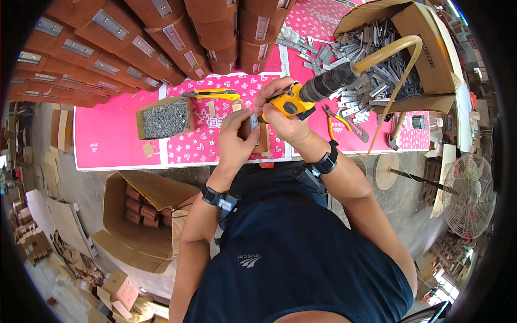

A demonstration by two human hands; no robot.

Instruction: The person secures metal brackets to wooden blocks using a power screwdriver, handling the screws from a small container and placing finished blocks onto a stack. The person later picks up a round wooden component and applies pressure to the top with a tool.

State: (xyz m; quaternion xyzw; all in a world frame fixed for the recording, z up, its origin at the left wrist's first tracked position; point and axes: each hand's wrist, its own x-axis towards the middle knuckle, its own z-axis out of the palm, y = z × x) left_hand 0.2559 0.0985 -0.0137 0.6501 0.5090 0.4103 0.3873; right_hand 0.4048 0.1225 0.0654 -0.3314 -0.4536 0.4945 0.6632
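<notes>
Head view: a pink, white-patterned counter (116, 116) crosses the upper frame. Reddish-brown blocks (218, 16) with silvery plates fill the upper left; an open brown cardboard carton (428, 51) of flat metal strips (379, 90) sits upper right. At upper centre, the right hand (288, 125) is wrapped round a yellow-and-black power driver (290, 103). Left of it stands a cardboard tray (141, 121) of grey screws (166, 118). By the driver's tip, the left hand (235, 137) clasps a small brown block (263, 141) bearing a silvery metal plate (253, 121). The step seems to be screwing that plate down; the next move likely calls for steady, straight pressure.
</notes>
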